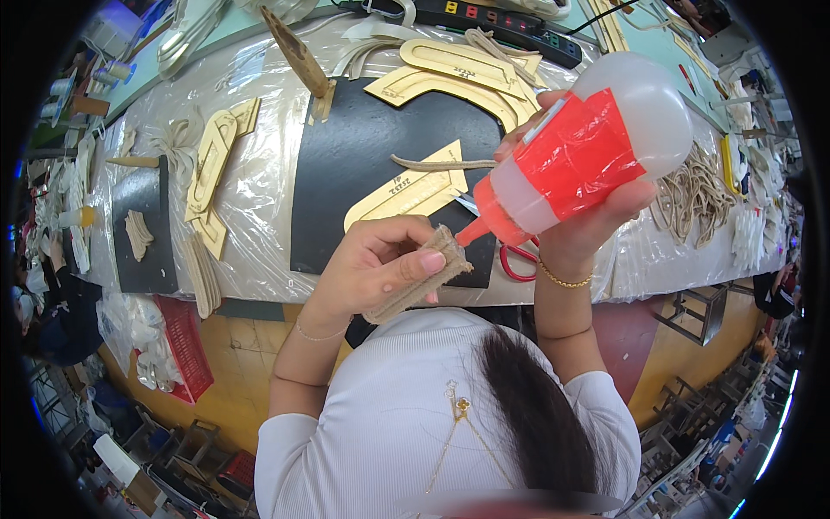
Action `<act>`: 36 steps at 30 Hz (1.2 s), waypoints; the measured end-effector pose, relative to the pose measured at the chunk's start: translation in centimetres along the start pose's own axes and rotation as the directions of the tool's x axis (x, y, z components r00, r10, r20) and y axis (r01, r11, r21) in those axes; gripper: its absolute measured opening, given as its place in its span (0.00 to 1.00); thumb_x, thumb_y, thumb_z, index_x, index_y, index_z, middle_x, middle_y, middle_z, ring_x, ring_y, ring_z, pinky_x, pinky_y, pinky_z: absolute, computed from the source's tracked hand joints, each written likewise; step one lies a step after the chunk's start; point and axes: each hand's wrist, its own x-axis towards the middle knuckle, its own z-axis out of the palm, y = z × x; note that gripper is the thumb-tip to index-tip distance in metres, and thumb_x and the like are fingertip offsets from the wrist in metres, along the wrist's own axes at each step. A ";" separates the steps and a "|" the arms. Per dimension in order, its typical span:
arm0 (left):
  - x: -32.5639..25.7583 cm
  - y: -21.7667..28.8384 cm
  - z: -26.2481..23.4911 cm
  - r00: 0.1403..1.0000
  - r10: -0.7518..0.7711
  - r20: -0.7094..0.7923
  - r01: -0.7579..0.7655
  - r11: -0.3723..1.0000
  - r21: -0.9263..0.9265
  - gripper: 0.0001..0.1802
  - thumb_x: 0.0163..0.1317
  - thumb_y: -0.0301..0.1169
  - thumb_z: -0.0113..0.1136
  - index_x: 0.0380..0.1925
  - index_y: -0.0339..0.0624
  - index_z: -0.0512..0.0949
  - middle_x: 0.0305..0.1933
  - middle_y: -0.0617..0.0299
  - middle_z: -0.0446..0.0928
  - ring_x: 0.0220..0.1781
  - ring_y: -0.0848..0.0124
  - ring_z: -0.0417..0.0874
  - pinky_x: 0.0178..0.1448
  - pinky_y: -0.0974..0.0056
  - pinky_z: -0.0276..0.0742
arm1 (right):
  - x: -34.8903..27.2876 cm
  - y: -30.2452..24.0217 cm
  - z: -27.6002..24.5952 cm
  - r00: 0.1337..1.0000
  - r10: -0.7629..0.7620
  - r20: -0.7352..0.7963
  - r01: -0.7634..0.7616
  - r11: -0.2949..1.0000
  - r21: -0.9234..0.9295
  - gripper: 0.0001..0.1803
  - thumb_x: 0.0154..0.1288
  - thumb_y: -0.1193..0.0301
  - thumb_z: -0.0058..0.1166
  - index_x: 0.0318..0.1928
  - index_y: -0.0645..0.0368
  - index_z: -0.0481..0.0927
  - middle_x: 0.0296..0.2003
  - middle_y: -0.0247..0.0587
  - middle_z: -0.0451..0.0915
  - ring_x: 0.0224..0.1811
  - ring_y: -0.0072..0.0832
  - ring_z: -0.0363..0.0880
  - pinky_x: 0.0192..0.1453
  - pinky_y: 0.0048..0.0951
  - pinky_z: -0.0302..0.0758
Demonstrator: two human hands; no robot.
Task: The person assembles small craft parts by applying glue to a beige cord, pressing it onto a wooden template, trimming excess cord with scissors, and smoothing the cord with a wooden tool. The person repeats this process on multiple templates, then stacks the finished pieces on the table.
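Head view: left hand [372,268] pinches the soft, light woven strip [424,277] near its end; right hand [579,216] grips the squeezable glue bottle [579,156].

Likely a craft workshop: plastic-covered bench [259,173] strewn with brass-coloured templates [406,195], cord bundles [692,195], scissors [517,259].

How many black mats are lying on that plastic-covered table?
2. A large black mat lies centre, under the tan templates beyond the hands; a smaller black mat lies at the left. Others may be hidden under clutter.
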 end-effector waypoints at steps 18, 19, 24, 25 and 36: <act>-7.4 -0.2 -12.2 0.608 0.283 -0.742 0.020 0.929 0.371 0.27 0.59 0.34 0.75 0.55 0.41 0.75 0.42 0.63 0.77 0.38 0.75 0.81 0.39 0.71 0.80 | 3.8 0.6 -7.3 0.938 0.112 0.328 -0.275 0.816 0.508 0.58 0.56 0.30 0.60 0.65 0.70 0.62 0.50 0.53 0.76 0.52 0.45 0.80 0.57 0.41 0.83; -9.4 0.3 -13.9 0.474 0.328 -0.817 -0.009 0.930 0.368 0.28 0.56 0.31 0.77 0.55 0.41 0.76 0.43 0.63 0.77 0.39 0.75 0.80 0.42 0.71 0.78 | 4.1 0.9 -7.7 0.941 0.130 0.313 -0.278 0.825 0.492 0.57 0.57 0.30 0.60 0.65 0.70 0.62 0.51 0.53 0.76 0.53 0.44 0.80 0.57 0.42 0.83; -17.3 0.8 -21.2 0.092 0.550 -0.830 0.402 0.742 0.537 0.24 0.53 0.32 0.77 0.49 0.34 0.81 0.45 0.55 0.83 0.40 0.68 0.83 0.48 0.63 0.79 | 3.4 2.8 -7.9 0.988 0.134 0.076 -0.152 0.926 0.345 0.52 0.60 0.31 0.57 0.66 0.65 0.64 0.56 0.52 0.76 0.53 0.40 0.82 0.58 0.47 0.83; -17.7 0.5 -22.7 0.074 0.613 -0.787 0.538 0.640 0.549 0.24 0.53 0.34 0.77 0.48 0.35 0.82 0.44 0.54 0.83 0.39 0.66 0.84 0.48 0.62 0.79 | 2.9 3.3 -7.9 0.990 0.117 0.074 -0.134 0.944 0.301 0.50 0.63 0.32 0.55 0.68 0.62 0.64 0.58 0.50 0.76 0.55 0.39 0.82 0.59 0.49 0.82; -15.7 -2.7 -27.3 0.166 0.642 -0.749 0.759 0.402 0.513 0.39 0.55 0.38 0.74 0.67 0.43 0.72 0.51 0.44 0.84 0.53 0.47 0.85 0.57 0.53 0.77 | -1.6 9.6 -8.6 0.998 -0.012 0.069 0.034 0.948 -0.317 0.37 0.56 0.55 0.77 0.58 0.65 0.75 0.52 0.39 0.80 0.54 0.27 0.78 0.61 0.32 0.75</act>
